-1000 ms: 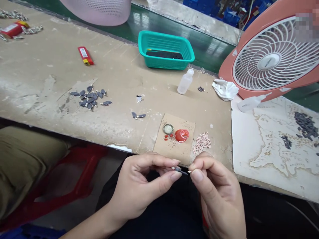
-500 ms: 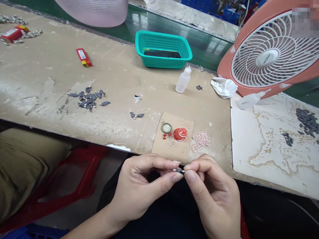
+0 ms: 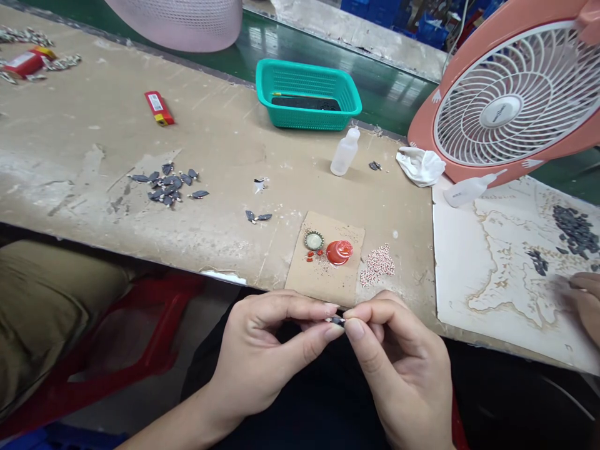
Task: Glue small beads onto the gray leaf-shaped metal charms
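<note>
Just over the table's front edge, a small dark grey leaf-shaped piece [image 3: 336,320] with pale tips is pinched between the thumb and forefinger of my left hand [image 3: 274,350]. My right hand [image 3: 400,369] is closed in a pinch at the right end of that piece, and its fingertips hide whether a tiny bead is there. Beyond the fingers lies a cardboard square [image 3: 304,275] bearing a bottle cap [image 3: 314,240] and a glossy red blob [image 3: 339,252]. Right of the cardboard is a scatter of small pinkish beads [image 3: 377,265].
Similar dark pieces form a pile [image 3: 166,187] at left. Behind stand a green basket [image 3: 309,119] and a squeeze bottle [image 3: 345,152]. A pink fan [image 3: 504,112] and a map-printed sheet [image 3: 506,312] occupy the right, where another person's hand [image 3: 588,300] reaches in.
Another person's hand has come in at the right edge over the printed sheet. Both my hands keep nearly the same pose around the dark piece, which shows slightly more between the fingertips.
</note>
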The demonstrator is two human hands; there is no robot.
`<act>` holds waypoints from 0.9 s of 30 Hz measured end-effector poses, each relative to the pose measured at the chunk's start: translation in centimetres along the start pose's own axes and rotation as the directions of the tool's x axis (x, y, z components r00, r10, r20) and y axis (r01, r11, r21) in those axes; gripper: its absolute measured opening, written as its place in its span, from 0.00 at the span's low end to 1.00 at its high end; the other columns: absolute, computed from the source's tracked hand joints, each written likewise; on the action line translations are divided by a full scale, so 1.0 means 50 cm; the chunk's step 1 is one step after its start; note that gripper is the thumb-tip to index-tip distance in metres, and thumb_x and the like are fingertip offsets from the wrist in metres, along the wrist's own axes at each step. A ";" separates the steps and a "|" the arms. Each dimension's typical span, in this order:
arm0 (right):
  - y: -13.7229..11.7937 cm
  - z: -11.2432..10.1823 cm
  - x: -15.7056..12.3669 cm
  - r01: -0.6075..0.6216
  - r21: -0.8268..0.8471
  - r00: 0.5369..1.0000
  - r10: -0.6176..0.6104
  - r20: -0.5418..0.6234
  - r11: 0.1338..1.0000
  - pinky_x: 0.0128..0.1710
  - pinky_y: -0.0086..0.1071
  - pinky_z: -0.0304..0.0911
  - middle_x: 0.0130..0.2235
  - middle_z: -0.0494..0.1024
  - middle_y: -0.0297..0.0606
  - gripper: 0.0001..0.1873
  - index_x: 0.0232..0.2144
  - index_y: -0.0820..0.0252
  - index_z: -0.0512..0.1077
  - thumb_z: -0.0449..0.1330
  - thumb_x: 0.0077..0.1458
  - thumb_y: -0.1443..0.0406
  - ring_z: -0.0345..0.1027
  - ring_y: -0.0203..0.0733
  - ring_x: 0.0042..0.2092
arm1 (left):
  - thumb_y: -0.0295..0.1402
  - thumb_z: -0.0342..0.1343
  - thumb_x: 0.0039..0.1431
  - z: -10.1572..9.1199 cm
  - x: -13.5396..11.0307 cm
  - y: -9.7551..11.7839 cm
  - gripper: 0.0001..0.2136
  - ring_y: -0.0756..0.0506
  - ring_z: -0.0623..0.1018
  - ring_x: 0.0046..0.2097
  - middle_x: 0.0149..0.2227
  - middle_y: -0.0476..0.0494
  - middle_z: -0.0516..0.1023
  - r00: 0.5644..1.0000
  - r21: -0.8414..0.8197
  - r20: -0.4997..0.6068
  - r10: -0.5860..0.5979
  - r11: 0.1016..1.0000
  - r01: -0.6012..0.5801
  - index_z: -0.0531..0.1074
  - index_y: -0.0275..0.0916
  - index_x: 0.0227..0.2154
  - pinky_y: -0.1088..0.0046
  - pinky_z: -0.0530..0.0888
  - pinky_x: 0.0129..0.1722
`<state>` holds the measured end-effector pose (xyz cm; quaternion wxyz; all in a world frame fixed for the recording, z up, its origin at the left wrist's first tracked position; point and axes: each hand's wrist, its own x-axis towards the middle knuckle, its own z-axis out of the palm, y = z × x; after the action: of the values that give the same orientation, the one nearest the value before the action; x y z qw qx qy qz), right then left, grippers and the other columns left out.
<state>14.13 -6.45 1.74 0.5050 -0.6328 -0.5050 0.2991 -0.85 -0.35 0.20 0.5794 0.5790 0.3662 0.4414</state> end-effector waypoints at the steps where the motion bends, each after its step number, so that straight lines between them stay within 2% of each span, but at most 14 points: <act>1: -0.001 0.000 0.000 0.004 -0.011 1.000 -0.004 0.003 1.000 0.24 0.23 0.59 0.25 0.65 0.26 0.04 0.31 0.53 0.75 0.62 0.59 0.66 0.60 0.30 0.26 | 0.17 0.68 0.48 0.000 0.000 0.000 0.16 0.53 0.83 0.32 0.31 0.55 0.85 1.000 0.006 0.003 0.015 1.000 -0.015 0.84 0.46 0.33 0.88 0.79 0.35; 4: -0.003 -0.001 0.002 0.018 -0.038 1.000 -0.018 0.012 0.999 0.23 0.24 0.59 0.24 0.66 0.27 0.05 0.30 0.54 0.75 0.62 0.59 0.66 0.60 0.30 0.25 | 0.15 0.68 0.47 0.001 0.001 -0.001 0.16 0.54 0.84 0.33 0.33 0.54 0.85 0.997 0.025 0.007 0.072 0.997 -0.072 0.84 0.45 0.33 0.89 0.79 0.36; 8: -0.005 -0.002 0.003 0.039 -0.048 0.999 -0.038 0.024 0.998 0.22 0.24 0.59 0.23 0.66 0.27 0.05 0.30 0.56 0.75 0.62 0.59 0.67 0.60 0.30 0.24 | 0.15 0.67 0.48 0.000 0.002 0.000 0.15 0.53 0.83 0.31 0.31 0.53 0.85 0.991 0.064 0.014 0.133 0.989 -0.134 0.84 0.43 0.32 0.87 0.79 0.33; 18: -0.005 -0.012 -0.001 0.044 -0.025 0.994 -0.041 0.103 0.999 0.20 0.26 0.55 0.21 0.63 0.27 0.06 0.28 0.57 0.76 0.62 0.58 0.68 0.58 0.30 0.22 | 0.17 0.64 0.54 -0.016 -0.003 0.010 0.14 0.47 0.84 0.30 0.31 0.49 0.85 0.975 0.135 0.128 0.184 0.970 -0.200 0.83 0.44 0.35 0.76 0.82 0.30; 20: -0.002 -0.014 0.001 0.018 -0.026 0.993 -0.014 0.118 1.000 0.21 0.26 0.55 0.21 0.63 0.27 0.06 0.28 0.57 0.76 0.62 0.58 0.68 0.58 0.30 0.22 | 0.17 0.64 0.54 -0.017 -0.002 0.010 0.13 0.47 0.84 0.31 0.31 0.49 0.85 0.974 0.149 0.139 0.176 0.969 -0.196 0.83 0.44 0.34 0.76 0.82 0.31; 24: 0.014 -0.015 -0.002 -0.120 0.026 0.986 0.116 0.123 0.992 0.24 0.27 0.58 0.23 0.66 0.29 0.07 0.29 0.56 0.77 0.63 0.60 0.63 0.59 0.32 0.25 | 0.18 0.66 0.53 -0.015 0.005 0.008 0.11 0.49 0.83 0.30 0.31 0.50 0.85 0.978 0.121 0.178 0.104 0.985 -0.127 0.83 0.43 0.34 0.80 0.80 0.32; 27: 0.025 -0.014 -0.007 -0.158 0.071 0.982 0.149 0.118 0.985 0.26 0.28 0.59 0.25 0.70 0.30 0.07 0.31 0.55 0.77 0.63 0.60 0.61 0.61 0.33 0.26 | 0.18 0.67 0.52 -0.012 0.007 0.005 0.13 0.50 0.84 0.32 0.33 0.50 0.85 0.988 0.077 0.150 0.031 0.996 -0.043 0.83 0.43 0.36 0.82 0.80 0.34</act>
<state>15.07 -6.98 0.73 0.4762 -0.6312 -0.4699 0.3925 -1.30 0.18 0.47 0.5733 0.6397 0.3284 0.3928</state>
